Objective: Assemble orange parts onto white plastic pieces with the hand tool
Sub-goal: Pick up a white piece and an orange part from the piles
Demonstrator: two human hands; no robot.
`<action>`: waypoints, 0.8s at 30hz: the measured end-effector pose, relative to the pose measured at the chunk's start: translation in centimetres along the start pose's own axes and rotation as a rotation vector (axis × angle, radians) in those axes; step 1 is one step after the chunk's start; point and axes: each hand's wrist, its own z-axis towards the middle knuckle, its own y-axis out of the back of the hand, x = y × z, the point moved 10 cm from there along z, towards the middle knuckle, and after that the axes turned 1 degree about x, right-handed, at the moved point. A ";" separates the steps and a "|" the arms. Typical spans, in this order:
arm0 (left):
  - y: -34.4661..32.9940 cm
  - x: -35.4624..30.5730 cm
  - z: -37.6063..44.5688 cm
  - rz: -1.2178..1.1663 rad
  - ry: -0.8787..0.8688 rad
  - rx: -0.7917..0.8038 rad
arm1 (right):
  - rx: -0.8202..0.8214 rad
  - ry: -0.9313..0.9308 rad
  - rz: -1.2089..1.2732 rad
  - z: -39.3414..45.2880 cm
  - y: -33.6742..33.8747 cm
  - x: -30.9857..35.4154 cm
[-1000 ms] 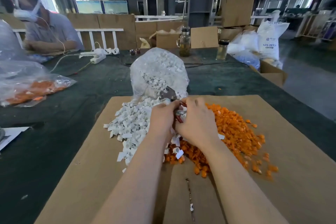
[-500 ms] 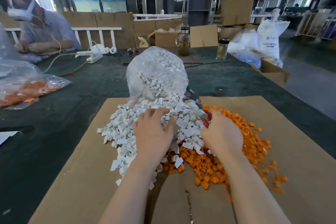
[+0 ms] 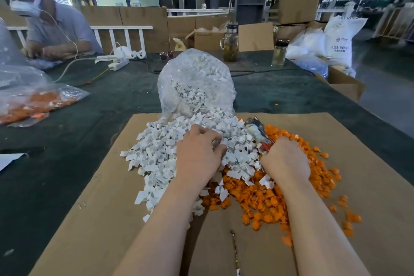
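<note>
A heap of white plastic pieces (image 3: 156,154) spills from a clear bag (image 3: 195,83) onto a cardboard sheet (image 3: 96,208). To its right lies a heap of orange parts (image 3: 264,199). My left hand (image 3: 198,157) lies palm down on the white heap, its fingers bent into the pieces; whether it holds one is hidden. My right hand (image 3: 285,159) grips the red handles of the hand tool (image 3: 257,130), whose metal jaws point away over the border of the two heaps.
The cardboard lies on a dark green table (image 3: 67,123). A bag of orange parts (image 3: 33,105) sits at the left, near a person (image 3: 51,27) working at the far left. Two glass bottles (image 3: 230,40), a power strip (image 3: 116,63) and cardboard boxes (image 3: 345,85) stand behind.
My two hands have come apart. The left one went from the tool onto the white heap. The right one moved right with the tool, toward the orange heap.
</note>
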 end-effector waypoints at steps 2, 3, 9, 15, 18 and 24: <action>0.0 0.2 0.0 -0.061 -0.002 -0.027 | 0.007 0.000 0.007 0.1 0.0 0.0; 0.1 0.3 -0.1 -0.089 -0.003 -0.044 | 0.010 -0.005 0.006 0.2 0.0 -0.1; 0.4 0.7 -0.4 -0.169 0.017 -0.091 | -0.009 -0.001 -0.031 0.2 -0.1 0.0; 1.4 0.5 -1.0 -0.246 0.019 -0.160 | -0.027 0.031 0.017 -0.1 0.2 0.3; 1.8 0.7 -1.2 -0.280 0.030 -0.195 | -0.064 0.090 0.101 0.0 0.7 0.8; 2.3 0.7 -1.3 -0.368 0.035 -0.260 | -0.055 0.280 0.565 -0.7 1.2 3.4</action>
